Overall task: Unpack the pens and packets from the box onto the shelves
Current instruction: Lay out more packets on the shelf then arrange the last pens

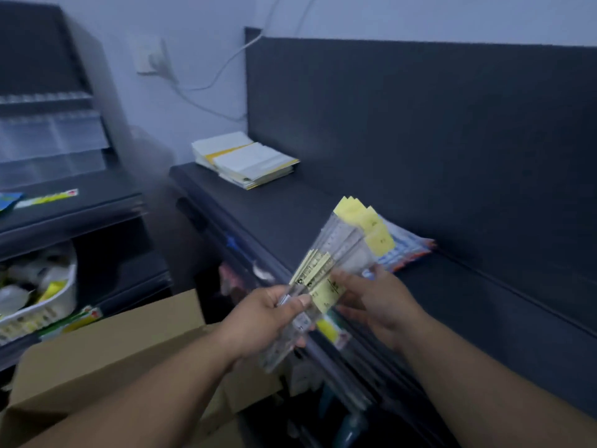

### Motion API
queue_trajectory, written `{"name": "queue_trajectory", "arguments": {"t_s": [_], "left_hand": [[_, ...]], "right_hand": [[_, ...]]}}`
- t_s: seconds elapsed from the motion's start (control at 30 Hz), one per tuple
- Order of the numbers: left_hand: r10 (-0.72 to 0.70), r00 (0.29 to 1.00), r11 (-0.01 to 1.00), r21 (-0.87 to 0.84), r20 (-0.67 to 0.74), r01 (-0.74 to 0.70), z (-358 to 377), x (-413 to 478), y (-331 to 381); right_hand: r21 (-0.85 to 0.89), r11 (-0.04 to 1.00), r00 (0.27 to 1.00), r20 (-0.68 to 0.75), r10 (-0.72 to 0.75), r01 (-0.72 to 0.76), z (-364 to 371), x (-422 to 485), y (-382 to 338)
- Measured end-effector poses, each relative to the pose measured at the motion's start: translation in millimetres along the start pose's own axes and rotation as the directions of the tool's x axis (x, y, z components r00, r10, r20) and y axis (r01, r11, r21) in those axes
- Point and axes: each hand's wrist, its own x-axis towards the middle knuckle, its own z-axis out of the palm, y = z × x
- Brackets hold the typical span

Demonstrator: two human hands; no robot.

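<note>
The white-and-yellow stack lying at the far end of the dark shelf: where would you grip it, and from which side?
Probably by the edge facing the shelf's front, coming from that side. The stack lies flat with the back panel close behind it and the wall beyond it, so the front looks most open. Pinch across its thickness, since its layers are slightly splayed.

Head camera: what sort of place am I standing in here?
Probably a small stationery shop or stockroom: dark shelves carry stacked white-and-yellow packets, a cardboard box stands below, and the left hand and right hand hold clear yellow-tagged packets.
</note>
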Motion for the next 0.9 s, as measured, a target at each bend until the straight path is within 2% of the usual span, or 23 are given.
{"name": "queue_trajectory", "arguments": {"t_s": [0.17, 0.27, 0.43, 0.53, 0.63, 0.8, 0.87, 0.9], "left_hand": [[-0.055, 0.986, 0.998, -0.035, 0.16, 0.061, 86, 15, 23], [-0.031, 0.978, 0.998, 0.066, 0.207, 0.018, 129, 28, 25], [-0.053, 0.929, 0.997, 0.073, 0.365, 0.028, 183, 42, 24], [-0.067, 0.915, 0.979, 0.203, 0.398, -0.017, 207, 52, 20], [-0.061, 0.908, 0.901, 0.414, 0.414, -0.128, 223, 63, 21], [-0.128, 0.821, 0.692, 0.643, 0.556, -0.327, 243, 81, 24], [-0.124, 0.814, 0.595, 0.7, 0.567, -0.396, 249, 89, 25], [-0.104, 0.813, 0.512, 0.731, 0.574, -0.451, 250, 94, 26]], "right_hand": [[0.066, 0.998, 0.998, -0.054, 0.017, -0.014, -92, -38, -12], [0.138, 0.99, 0.987, -0.161, 0.018, 0.004, -140, -58, -13], [0.278, 0.96, 0.948, -0.313, 0.061, 0.03, -203, -85, -2], [0.362, 0.931, 0.926, -0.367, 0.092, 0.051, -225, -93, 6], [0.417, 0.905, 0.908, -0.408, 0.101, 0.086, -237, -96, 13], [0.455, 0.878, 0.895, -0.44, 0.073, 0.151, -236, -97, 19], [0.32, 0.931, 0.844, -0.535, 0.025, 0.175, -237, -96, 19], [0.15, 0.975, 0.774, -0.632, -0.034, 0.166, -240, -97, 19]]}}
